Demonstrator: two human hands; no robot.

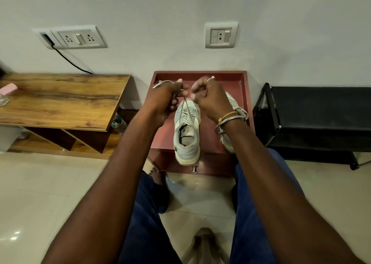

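White sneaker [186, 135]: middle of red table [244, 95], heel over the near edge. Second sneaker [232, 103]: by the right edge. Left hand [166, 97] and right hand [208, 97]: fingers curled, each pinching the lace [185, 104] above the toe.

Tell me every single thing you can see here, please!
middle sneaker: one, pale grey, on the cabinet
second sneaker: one, pale grey, on the cabinet, half hidden behind the right wrist
laces: pale, on the middle sneaker, ends pulled up
cabinet: one, dark red, against the wall
table: one, brown wood, left
rack: one, black, right
socket plates: two, white, on the wall
cable: one, black, below the left plate
bottle: one, clear, beside the table
bangles: gold and silver, right wrist
trousers: blue, bottom
left hand: grips one lace end
right hand: pinches the other
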